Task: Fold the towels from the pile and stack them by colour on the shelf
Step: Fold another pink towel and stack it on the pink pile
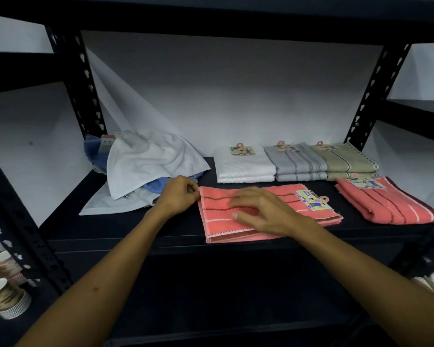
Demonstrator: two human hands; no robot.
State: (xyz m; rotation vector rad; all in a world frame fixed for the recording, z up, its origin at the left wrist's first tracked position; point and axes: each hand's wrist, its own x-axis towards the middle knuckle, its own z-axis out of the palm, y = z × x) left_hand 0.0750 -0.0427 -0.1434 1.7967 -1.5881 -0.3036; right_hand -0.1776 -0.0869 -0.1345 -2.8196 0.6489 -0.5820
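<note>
**Two hands on a coral towel at the shelf's front edge**

Nearest the lens: two bare forearms reaching up to the coral towel (pixel 248 221), folded flat at the front of the black shelf (pixel 125 229). Right hand (pixel 263 211) flat on top of that towel, fingers straight and spread. Left hand (pixel 179 196) at the towel's left edge, fingers curled, pinching the corner. Paper label (pixel 313 200) on the towel's right end. Left of the coral towel, a loose pile (pixel 148 166) of white and blue towels, unfolded. Behind the coral towel, three folded stacks side by side: white stack (pixel 243 166), grey stack (pixel 298 162), beige stack (pixel 348 161). Right of the coral towel, a second coral towel (pixel 391 204), folded, apart from it. Far below and left of the coral towel, paper cups (pixel 0 289) and stacked plates.
</note>
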